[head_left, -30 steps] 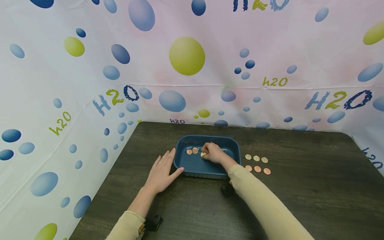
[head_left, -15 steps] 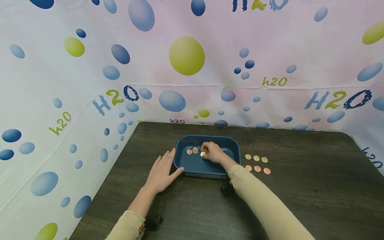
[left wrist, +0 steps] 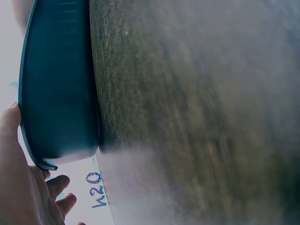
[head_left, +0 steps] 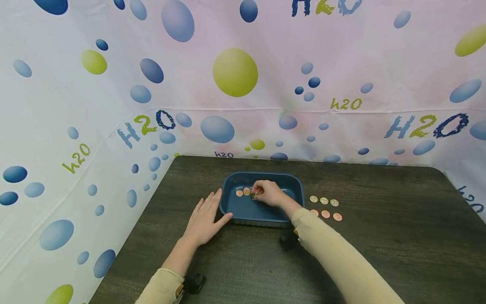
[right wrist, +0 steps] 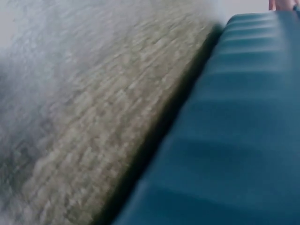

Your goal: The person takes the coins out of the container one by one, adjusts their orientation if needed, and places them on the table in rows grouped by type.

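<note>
A blue rectangular tray stands on the dark table. Inside it my right hand pinches a gold coin low over the tray floor. To the left of that coin lie a copper coin and another coin, in a row. My left hand has its fingers straight, with thumb and fingertips at the tray's left end. In the left wrist view the thumb touches the tray's rim. The right wrist view shows mostly the tray's ribbed side wall.
Right of the tray, three gold coins lie in a row, with three copper coins in a row nearer me. The right sleeve passes close by the nearer row. Behind the table hangs a backdrop with printed bubbles.
My right hand has shifted slightly left with the gold coin, which has turned from face-on to nearly edge-on. The left hand stays at the tray.
</note>
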Available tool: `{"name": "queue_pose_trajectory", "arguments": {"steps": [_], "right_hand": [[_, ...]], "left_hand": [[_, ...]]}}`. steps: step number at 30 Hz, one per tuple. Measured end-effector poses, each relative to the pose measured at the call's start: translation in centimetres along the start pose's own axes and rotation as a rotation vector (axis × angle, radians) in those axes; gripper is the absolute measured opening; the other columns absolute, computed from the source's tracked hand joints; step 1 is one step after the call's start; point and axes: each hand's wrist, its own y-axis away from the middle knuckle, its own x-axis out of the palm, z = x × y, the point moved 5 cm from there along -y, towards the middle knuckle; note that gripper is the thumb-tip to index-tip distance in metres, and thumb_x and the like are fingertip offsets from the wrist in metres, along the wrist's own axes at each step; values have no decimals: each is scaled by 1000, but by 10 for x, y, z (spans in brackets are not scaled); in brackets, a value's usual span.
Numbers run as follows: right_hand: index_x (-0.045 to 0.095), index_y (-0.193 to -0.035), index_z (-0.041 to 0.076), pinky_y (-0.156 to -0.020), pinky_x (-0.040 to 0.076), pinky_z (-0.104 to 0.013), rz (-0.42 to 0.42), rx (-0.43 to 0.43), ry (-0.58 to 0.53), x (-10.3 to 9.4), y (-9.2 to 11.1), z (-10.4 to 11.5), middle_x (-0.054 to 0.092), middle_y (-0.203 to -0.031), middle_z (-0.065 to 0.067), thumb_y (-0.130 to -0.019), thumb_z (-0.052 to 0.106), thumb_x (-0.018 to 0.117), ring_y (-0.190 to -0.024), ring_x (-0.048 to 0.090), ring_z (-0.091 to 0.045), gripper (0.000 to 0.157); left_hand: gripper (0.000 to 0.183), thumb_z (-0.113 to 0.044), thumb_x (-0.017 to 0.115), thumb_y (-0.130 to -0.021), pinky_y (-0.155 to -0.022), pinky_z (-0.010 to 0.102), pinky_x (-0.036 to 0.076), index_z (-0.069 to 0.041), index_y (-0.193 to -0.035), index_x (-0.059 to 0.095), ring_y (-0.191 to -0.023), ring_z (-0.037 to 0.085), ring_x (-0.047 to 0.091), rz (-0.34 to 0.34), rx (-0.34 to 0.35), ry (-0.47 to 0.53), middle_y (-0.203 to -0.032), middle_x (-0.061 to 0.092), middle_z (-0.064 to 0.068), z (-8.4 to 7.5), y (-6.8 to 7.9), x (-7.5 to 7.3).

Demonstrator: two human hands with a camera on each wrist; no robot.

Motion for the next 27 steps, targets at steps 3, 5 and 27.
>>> {"name": "queue_pose_trajectory", "arguments": {"steps": [3, 5, 27], "right_hand": [[67, -93, 5, -71, 50, -30, 11, -13, -5, -4, 4, 7, 61, -83, 0, -87, 3, 69, -76, 57, -13, 7], [68, -94, 6, -70, 50, -29, 9, -22, -3, -8, 6, 10, 62, -83, 0, -87, 4, 68, -76, 58, -13, 7], [67, -111, 3, -75, 54, -41, -98, -55, -161, -87, 65, 4, 66, -95, -9, -93, 13, 64, -87, 65, -26, 21]], "left_hand": [[88, -73, 32, -90, -115, 50, 12, -17, -155, 11, -144, 17, 15, -1, 1, -1, -157, 20, 0, 1, 0, 0], [88, -73, 31, -90, -115, 50, 12, -18, -155, 11, -144, 17, 14, 1, 2, -2, -157, 19, 0, 1, 0, 1], [86, -68, 37, -92, -114, 52, 14, -14, -155, 15, -144, 21, 17, -27, 26, 21, -157, 20, 1, -1, 1, -2]]}}
